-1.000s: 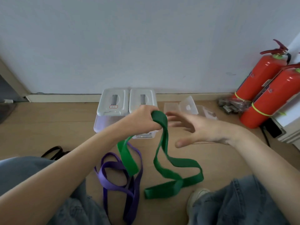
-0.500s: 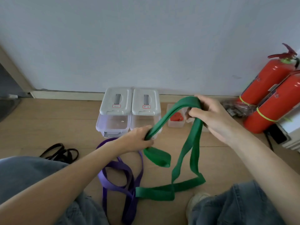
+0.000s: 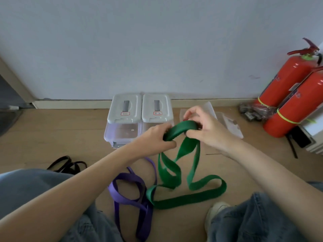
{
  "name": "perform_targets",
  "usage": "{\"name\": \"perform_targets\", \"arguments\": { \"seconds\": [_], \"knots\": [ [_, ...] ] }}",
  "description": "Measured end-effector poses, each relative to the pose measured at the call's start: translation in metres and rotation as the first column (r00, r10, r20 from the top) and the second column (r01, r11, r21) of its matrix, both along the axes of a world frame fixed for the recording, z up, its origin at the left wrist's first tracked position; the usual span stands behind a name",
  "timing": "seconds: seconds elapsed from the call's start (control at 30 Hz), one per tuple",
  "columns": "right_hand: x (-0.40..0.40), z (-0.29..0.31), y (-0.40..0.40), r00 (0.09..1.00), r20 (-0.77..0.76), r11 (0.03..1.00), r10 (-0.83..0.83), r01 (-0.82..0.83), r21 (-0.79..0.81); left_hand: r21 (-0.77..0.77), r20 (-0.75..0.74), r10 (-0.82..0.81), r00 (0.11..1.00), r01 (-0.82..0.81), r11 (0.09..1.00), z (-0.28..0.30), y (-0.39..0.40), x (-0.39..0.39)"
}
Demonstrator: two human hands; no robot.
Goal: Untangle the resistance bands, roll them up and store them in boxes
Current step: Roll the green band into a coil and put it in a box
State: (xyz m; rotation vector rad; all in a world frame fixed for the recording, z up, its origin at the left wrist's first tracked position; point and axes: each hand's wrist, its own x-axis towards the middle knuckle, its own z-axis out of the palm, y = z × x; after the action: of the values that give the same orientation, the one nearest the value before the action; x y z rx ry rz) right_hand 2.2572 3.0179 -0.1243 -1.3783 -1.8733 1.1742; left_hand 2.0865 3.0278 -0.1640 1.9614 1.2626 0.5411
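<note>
The green band (image 3: 181, 172) is held up by both hands. The left hand (image 3: 157, 137) is curled around one end of the top loop, and the right hand (image 3: 204, 126) pinches the other end. The rest of the green band hangs down to the floor (image 3: 52, 137) at 6 o'clock. There it touches the purple band (image 3: 132, 194), which lies at 7 o'clock. If the green band is pulled up fast, the purple band could be dragged along and a new knot made. A twist could also be rolled in. The two boxes (image 3: 139, 110) at 12 o'clock are closed, so nothing can be put away yet.
</note>
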Motion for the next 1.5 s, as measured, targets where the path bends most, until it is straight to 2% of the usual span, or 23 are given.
{"name": "perform_targets", "arguments": {
  "seconds": [0.03,0.1,0.2,0.23,0.27,0.3,0.33,0.37,0.4,0.47,0.5,0.53,0.6,0.63,0.67,0.7,0.8,0.93,1.03,1.13,1.2,1.37,1.5],
  "knots": [
    [0.004,0.005,0.003,0.986,-0.156,0.998,-0.065,0.061,-0.033,-0.005,0.007,-0.006,1.0,0.006,1.0,-0.005,-0.001,-0.002],
    [0.012,0.01,0.009,0.891,-0.42,0.984,-0.175,0.139,-0.115,-0.038,0.019,-0.028,0.999,0.029,0.999,-0.017,-0.002,-0.006],
    [0.026,0.007,0.017,0.785,-0.547,0.957,-0.29,0.257,-0.138,-0.093,-0.078,-0.017,0.997,0.009,0.996,-0.029,0.0,-0.016],
    [0.031,0.007,0.02,0.81,-0.5,0.949,-0.308,0.295,-0.108,-0.105,-0.092,0.002,0.996,-0.012,0.994,-0.03,0.003,-0.019],
    [0.036,0.007,0.023,0.882,-0.358,0.947,-0.308,0.321,-0.024,-0.129,-0.052,0.044,0.998,-0.05,0.99,-0.028,0.006,-0.023],
    [0.041,0.006,0.025,0.952,-0.107,0.952,-0.287,0.296,0.082,-0.162,0.034,0.105,0.994,-0.098,0.982,-0.022,0.01,-0.025],
    [0.045,0.003,0.026,0.956,0.179,0.968,-0.233,0.211,0.133,-0.193,0.14,0.176,0.974,-0.147,0.97,-0.015,0.014,-0.027],
    [0.045,-0.001,0.024,0.897,0.423,0.991,-0.127,0.1,0.084,-0.187,0.217,0.226,0.95,-0.186,0.965,-0.008,0.018,-0.029],
    [0.044,-0.007,0.021,0.818,0.574,0.999,0.018,0.006,-0.039,-0.146,0.242,0.238,0.941,-0.207,0.967,0.0,0.021,-0.031],
    [0.038,-0.019,0.014,0.708,0.655,0.958,0.264,-0.113,-0.263,-0.065,0.189,0.192,0.963,-0.183,0.981,0.012,0.019,-0.028],
    [0.033,-0.02,0.011,0.7,0.645,0.947,0.306,-0.155,-0.282,-0.033,0.124,0.155,0.98,-0.152,0.988,0.016,0.016,-0.023],
    [0.028,-0.018,0.009,0.761,0.588,0.958,0.275,-0.161,-0.239,-0.006,0.05,0.117,0.992,-0.117,0.993,0.018,0.012,-0.017],
    [0.016,-0.008,0.007,0.936,0.309,0.982,0.17,-0.134,-0.136,0.011,-0.053,0.039,0.998,-0.039,0.999,0.018,0.006,-0.006],
    [0.011,-0.006,0.006,0.974,0.15,0.982,0.171,-0.155,-0.112,0.003,-0.086,0.001,0.996,-0.001,1.0,0.017,0.004,-0.001],
    [0.007,-0.005,0.004,0.979,0.05,0.977,0.198,-0.193,-0.087,-0.005,-0.12,-0.031,0.992,0.031,1.0,0.016,0.004,0.001],
    [0.004,-0.005,0.003,0.973,0.023,0.973,0.228,-0.227,-0.05,-0.02,-0.142,-0.053,0.988,0.05,0.999,0.017,0.004,0.001],
    [0.004,-0.002,0.003,0.96,0.103,0.961,0.26,-0.268,0.068,-0.192,-0.014,-0.088,0.996,0.083,0.978,0.021,0.003,-0.01],
    [0.012,0.0,0.006,0.928,0.211,0.946,0.307,-0.322,0.038,-0.447,0.25,-0.034,0.968,0.147,0.882,0.026,0.003,-0.025],
    [0.011,-0.001,0.005,0.947,0.199,0.954,0.252,-0.277,0.11,-0.543,0.383,0.019,0.924,0.208,0.814,0.028,0.003,-0.026],
    [0.014,0.0,0.007,0.973,0.146,0.959,0.178,-0.205,0.197,-0.59,0.507,0.175,0.844,0.192,0.784,0.03,0.004,-0.026],
    [0.016,0.001,0.007,0.98,0.102,0.957,0.173,-0.192,0.217,-0.569,0.505,0.203,0.839,0.147,0.809,0.029,0.004,-0.026],
    [0.016,-0.002,0.006,0.987,0.126,0.937,0.101,-0.137,0.32,-0.451,0.376,0.071,0.924,0.115,0.885,0.028,0.002,-0.027],
    [0.01,-0.001,0.002,0.976,0.212,0.871,0.046,-0.143,0.471,-0.516,0.437,0.097,0.894,0.161,0.842,0.032,-0.001,-0.022]
  ]
}}
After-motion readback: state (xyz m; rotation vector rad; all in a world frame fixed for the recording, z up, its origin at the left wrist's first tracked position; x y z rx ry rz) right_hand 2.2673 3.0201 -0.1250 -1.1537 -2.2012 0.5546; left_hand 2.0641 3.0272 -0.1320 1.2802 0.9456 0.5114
